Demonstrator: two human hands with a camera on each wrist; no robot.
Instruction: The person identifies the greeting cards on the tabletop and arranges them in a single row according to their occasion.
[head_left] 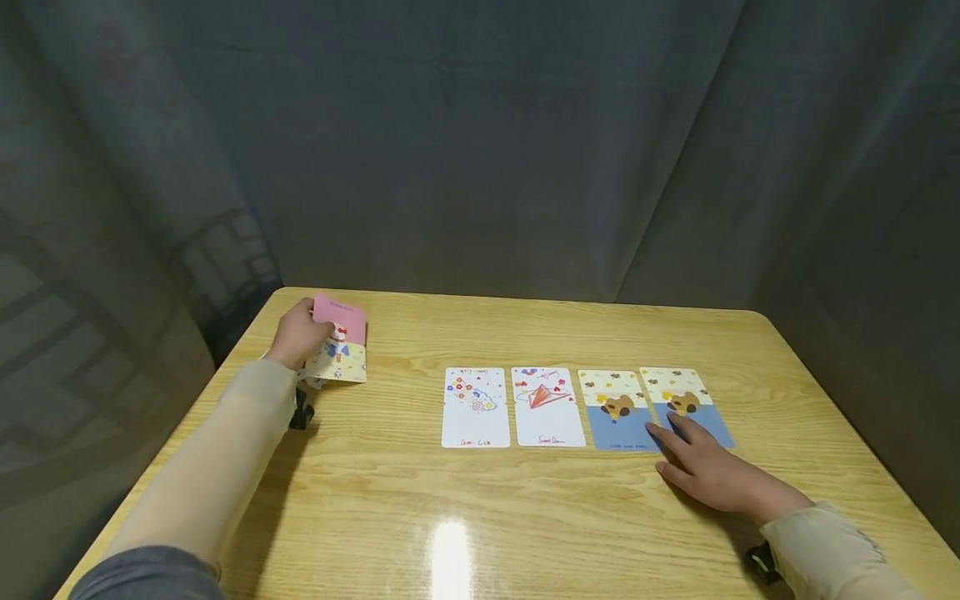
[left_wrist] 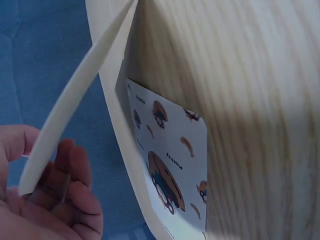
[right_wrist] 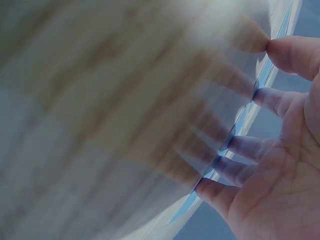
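Note:
At the far left of the table, my left hand (head_left: pixel 297 337) pinches a pink and pale-yellow card (head_left: pixel 351 320) with a white cartoon figure on it. In the left wrist view this card appears nearly edge-on between thumb and fingers. Lying below it is a white card (left_wrist: pixel 172 140) with brown cartoon prints, mostly hidden in the head view. My right hand (head_left: pixel 701 468) rests with spread fingers at two blue-and-cream cards with a brown dog, a left one (head_left: pixel 609 421) and a right one (head_left: pixel 678 385). Its fingertips touch down along the blue edge (right_wrist: pixel 184 209) in the right wrist view.
Left of the dog cards lie two white cards, one with red flowers and a cloud (head_left: pixel 476 423), one with a red paper plane (head_left: pixel 551 423). All four form a row on the wooden table (head_left: pixel 375 517). Grey curtains (head_left: pixel 465 150) hang behind and at both sides.

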